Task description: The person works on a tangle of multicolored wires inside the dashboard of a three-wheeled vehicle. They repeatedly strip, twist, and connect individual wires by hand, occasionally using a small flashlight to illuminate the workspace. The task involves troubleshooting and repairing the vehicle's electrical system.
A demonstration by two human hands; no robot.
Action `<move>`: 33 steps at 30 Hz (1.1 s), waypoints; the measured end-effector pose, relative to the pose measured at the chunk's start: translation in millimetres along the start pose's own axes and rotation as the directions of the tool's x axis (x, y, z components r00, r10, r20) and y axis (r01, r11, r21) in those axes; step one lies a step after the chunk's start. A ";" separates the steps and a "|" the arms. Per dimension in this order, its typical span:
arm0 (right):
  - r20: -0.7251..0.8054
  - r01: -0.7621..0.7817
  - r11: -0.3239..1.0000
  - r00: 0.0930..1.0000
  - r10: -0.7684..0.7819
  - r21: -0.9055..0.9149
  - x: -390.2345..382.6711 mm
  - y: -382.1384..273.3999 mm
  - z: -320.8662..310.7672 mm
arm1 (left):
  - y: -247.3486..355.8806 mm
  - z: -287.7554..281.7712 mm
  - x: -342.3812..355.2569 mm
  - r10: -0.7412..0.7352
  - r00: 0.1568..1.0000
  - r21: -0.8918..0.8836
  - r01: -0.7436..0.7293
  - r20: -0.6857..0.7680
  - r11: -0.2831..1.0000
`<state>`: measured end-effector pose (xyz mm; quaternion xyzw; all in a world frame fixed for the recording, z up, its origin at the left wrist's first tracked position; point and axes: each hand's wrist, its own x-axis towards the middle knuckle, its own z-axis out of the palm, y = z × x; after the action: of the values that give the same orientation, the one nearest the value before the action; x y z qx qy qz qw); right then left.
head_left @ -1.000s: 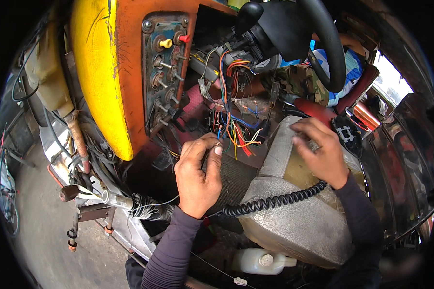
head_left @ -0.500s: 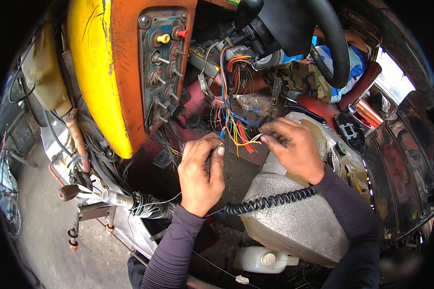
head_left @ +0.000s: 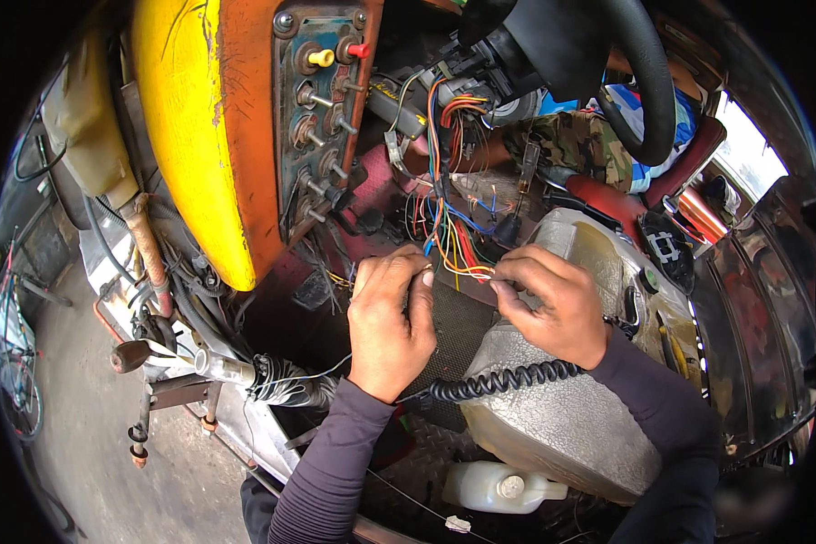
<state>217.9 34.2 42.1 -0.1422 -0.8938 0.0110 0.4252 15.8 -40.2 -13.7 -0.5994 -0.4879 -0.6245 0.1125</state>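
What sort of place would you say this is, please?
Most likely the driver's cab of a worn vehicle: a steering wheel, a panel of toggle switches and exposed coloured wires suggest it.

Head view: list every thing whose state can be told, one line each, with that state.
Left hand: fingers pinched on a blue wire
Right hand: fingers pinched at the end of an orange wire
Wire bundle: hanging, lower ends splayed
Coiled cord: lying across the grey cover
White jug: capped
Switch panel: bolted on, paint worn
Yellow bodywork: scratched, edge chipped
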 end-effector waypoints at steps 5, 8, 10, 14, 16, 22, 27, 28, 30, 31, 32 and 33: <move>0.032 -0.173 0.977 0.985 0.170 0.129 -0.6 -0.7 0.7 | -1.5 0.4 -1.0 0.006 1.000 -0.004 -0.006 0.001 1.000; 0.057 -0.233 0.962 0.972 0.227 0.144 0.0 -0.1 -0.1 | -2.4 0.8 -1.5 0.009 1.000 0.000 -0.009 0.006 1.000; 0.062 -0.242 0.960 0.970 0.235 0.143 0.3 0.3 -0.3 | -2.6 1.2 -1.8 0.005 1.000 0.002 -0.005 0.009 1.000; 0.063 -0.241 0.959 0.970 0.234 0.151 0.4 0.7 0.5 | -2.4 0.6 -3.0 0.003 1.000 0.011 -0.003 0.015 1.000; 0.067 -0.240 0.958 0.970 0.232 0.156 0.4 1.1 1.2 | -2.3 0.1 -3.0 0.003 1.000 0.016 -0.003 0.020 1.000; 0.080 -0.198 0.973 0.979 0.190 0.119 1.4 2.1 2.1 | -1.0 0.4 -3.1 0.004 1.000 0.037 -0.005 0.019 0.999; 0.102 -0.223 0.961 0.973 0.208 0.165 2.7 1.9 -2.0 | 0.4 0.9 -3.9 -0.013 1.000 0.024 0.013 0.014 1.000; 0.098 -0.224 0.957 0.973 0.209 0.182 2.9 1.7 -2.5 | 0.4 1.1 -4.0 -0.001 1.000 0.019 0.001 0.014 1.000; 0.096 -0.231 0.952 0.972 0.216 0.202 3.1 1.5 -3.6 | 0.0 1.4 -4.2 -0.005 1.000 0.003 0.005 0.016 1.000; 0.101 -0.249 0.947 0.967 0.232 0.203 3.4 1.6 -3.3 | -0.4 1.4 -4.3 0.002 1.000 0.002 -0.002 0.023 1.000; 0.103 -0.262 0.945 0.964 0.246 0.197 3.4 1.6 -3.1 | -0.7 1.4 -4.5 -0.002 1.000 -0.004 0.002 0.031 1.000; 0.107 -0.273 0.945 0.960 0.257 0.181 3.7 1.9 -2.7 | -1.1 1.6 -4.7 -0.005 0.999 -0.010 0.006 0.039 1.000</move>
<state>218.2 36.8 46.3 -0.2185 -0.8777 0.1610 0.3949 17.2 -40.5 -18.6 -0.6107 -0.4884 -0.6154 0.0982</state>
